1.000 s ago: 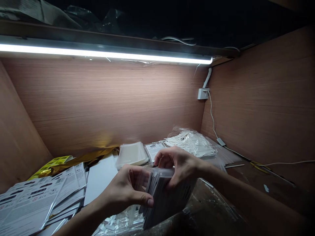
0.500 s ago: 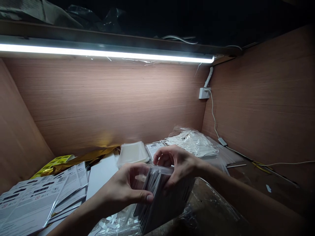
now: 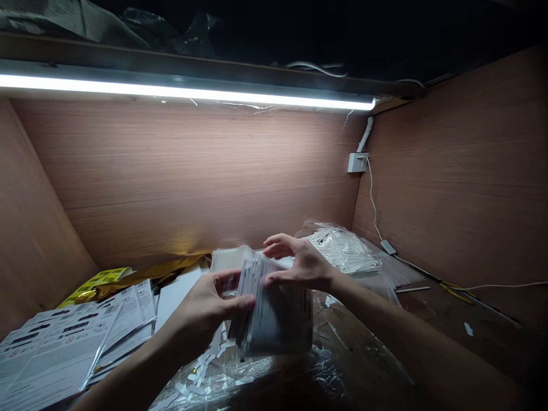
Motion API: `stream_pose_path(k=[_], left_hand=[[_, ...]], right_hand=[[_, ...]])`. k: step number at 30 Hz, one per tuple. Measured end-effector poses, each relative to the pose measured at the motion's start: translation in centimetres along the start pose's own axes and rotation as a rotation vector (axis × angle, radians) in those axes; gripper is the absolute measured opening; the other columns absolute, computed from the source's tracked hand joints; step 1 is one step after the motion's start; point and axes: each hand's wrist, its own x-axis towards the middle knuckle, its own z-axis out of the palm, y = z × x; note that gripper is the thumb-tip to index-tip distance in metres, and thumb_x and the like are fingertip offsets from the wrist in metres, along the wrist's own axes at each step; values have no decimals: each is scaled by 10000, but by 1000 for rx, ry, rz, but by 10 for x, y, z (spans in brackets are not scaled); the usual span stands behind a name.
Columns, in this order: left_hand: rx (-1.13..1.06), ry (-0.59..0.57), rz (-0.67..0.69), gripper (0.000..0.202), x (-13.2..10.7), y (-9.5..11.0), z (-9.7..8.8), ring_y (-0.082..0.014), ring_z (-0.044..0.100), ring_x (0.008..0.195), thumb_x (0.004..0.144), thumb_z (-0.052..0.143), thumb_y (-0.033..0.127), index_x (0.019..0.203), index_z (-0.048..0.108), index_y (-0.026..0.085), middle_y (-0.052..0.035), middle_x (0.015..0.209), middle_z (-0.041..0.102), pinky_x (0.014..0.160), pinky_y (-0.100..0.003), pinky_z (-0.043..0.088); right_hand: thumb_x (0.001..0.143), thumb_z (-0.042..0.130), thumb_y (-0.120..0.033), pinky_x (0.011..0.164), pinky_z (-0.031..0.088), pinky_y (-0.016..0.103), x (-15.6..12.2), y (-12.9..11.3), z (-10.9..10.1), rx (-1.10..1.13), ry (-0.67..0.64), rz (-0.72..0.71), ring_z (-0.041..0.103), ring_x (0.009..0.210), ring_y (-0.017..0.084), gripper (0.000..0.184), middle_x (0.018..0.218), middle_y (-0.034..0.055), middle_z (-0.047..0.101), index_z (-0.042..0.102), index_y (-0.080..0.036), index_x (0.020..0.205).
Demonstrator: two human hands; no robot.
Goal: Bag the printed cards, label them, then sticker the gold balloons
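Observation:
A thick stack of flat packets in clear plastic sleeves is held upright above the table, blurred by motion. My left hand grips its left side, thumb on the near face and fingers behind. At the top right edge, my right hand has its thumb against the near face, while its fingers arch over the top; their contact behind is partly hidden. Behind the stack lies a pile of clear plastic sleeves, partly covered by it.
Printed cards in clear sleeves spread across the left, beside a white sheet and gold foil. White sticks in a plastic bag lie at the back right. Small white scraps litter the plastic-covered table. A cable hangs from the socket box.
Both hands have raised the stack and shifted it slightly left, turning it more upright. The right fingers have straightened somewhat. White scraps on the table below are now more exposed.

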Motion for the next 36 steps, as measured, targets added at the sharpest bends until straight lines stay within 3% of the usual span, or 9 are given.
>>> stream_pose_path(k=[2, 7, 10, 13, 15, 20, 26, 30, 36], left_hand=[[-18, 99, 28, 504, 6, -4, -6, -214, 772, 775, 657, 1002, 224, 1116, 808, 143, -102, 945, 828, 669, -258, 605], [-32, 195, 59, 479, 13, -13, -8, -197, 758, 804, 667, 999, 251, 1097, 814, 147, -97, 980, 826, 730, -271, 601], [-72, 113, 43, 553, 10, -16, -1, -249, 770, 901, 656, 1002, 235, 1162, 803, 131, -126, 1031, 823, 849, -346, 611], [-108, 51, -16, 578, 8, -17, 4, -261, 774, 894, 629, 1015, 252, 1149, 814, 101, -147, 996, 828, 856, -346, 608], [-109, 40, -38, 582, 7, -19, 6, -263, 774, 892, 616, 1021, 262, 1135, 822, 92, -152, 967, 831, 835, -327, 607], [-88, 55, 19, 514, 7, -26, 13, -288, 777, 941, 668, 988, 232, 1142, 827, 111, -149, 1003, 834, 869, -352, 611], [-91, -33, 12, 548, 9, -24, 10, -294, 778, 972, 699, 980, 286, 1189, 807, 112, -165, 1068, 827, 930, -385, 606], [-79, -9, 35, 545, 9, -21, 9, -298, 776, 973, 660, 1001, 278, 1142, 820, 101, -161, 1034, 830, 919, -388, 610], [-76, -63, 31, 527, 6, -19, 10, -312, 768, 1014, 648, 995, 203, 1135, 819, 107, -164, 1074, 824, 905, -387, 609]], right_hand=[[706, 913, -567, 1134, 481, 599, -15, -6, 6, -105, 82, -23, 655, 1269, 356, 833, 1351, 213, 686, 599, -137, 1347], [691, 886, -610, 1238, 352, 675, -69, -18, 56, -687, 76, -191, 279, 1560, 483, 1269, 1643, 339, 332, 289, 24, 1615], [875, 747, -355, 1222, 367, 706, -84, -8, 91, -950, 217, -256, 196, 1586, 479, 1028, 1684, 334, 225, 191, 53, 1636], [895, 525, 6, 1197, 396, 722, -85, 7, 107, -1078, 435, -328, 142, 1598, 465, 847, 1692, 329, 196, 135, 52, 1646], [886, 425, 79, 1189, 404, 729, -84, 13, 109, -1085, 499, -371, 124, 1601, 458, 817, 1692, 324, 205, 128, 50, 1646], [902, 310, 98, 1199, 361, 746, -86, 9, 101, -1099, 430, -394, 213, 1591, 414, 745, 1668, 323, 264, 161, 63, 1631], [911, 314, 102, 1189, 335, 766, -87, 7, 94, -1130, 407, -424, 204, 1580, 431, 683, 1621, 356, 325, 237, 114, 1589], [917, 357, 92, 1163, 349, 786, -89, 10, 92, -1103, 424, -471, 146, 1572, 474, 658, 1622, 369, 308, 285, 125, 1570], [914, 384, 85, 1197, 389, 709, -89, 6, 91, -1088, 453, -516, 166, 1568, 457, 644, 1623, 365, 304, 333, 121, 1555]])
